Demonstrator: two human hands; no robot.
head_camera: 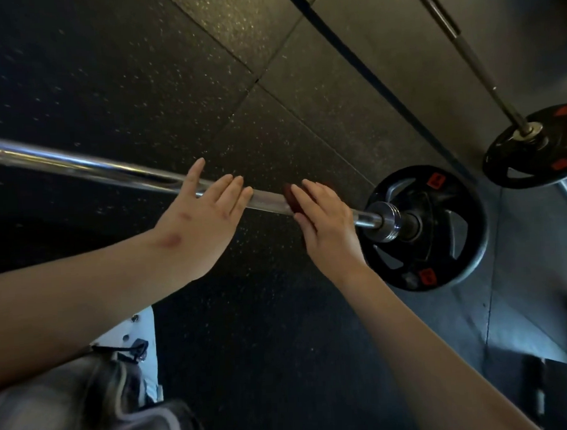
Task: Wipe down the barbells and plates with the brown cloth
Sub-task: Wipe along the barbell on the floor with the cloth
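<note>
Near barbell shaft: chrome metal, glossy, smooth, bright streaky reflections; its collar: polished metal, ridged, shiny; plate: black, matt, looks rubber-coated; brown cloth: soft, matt, weave too blurred to tell; floor: dark rubber tiles, speckled, grainy, matt; far barbell: duller metal, satin sheen.

Nothing legible: the red labels on the near plate and far plate are blurred.
</note>
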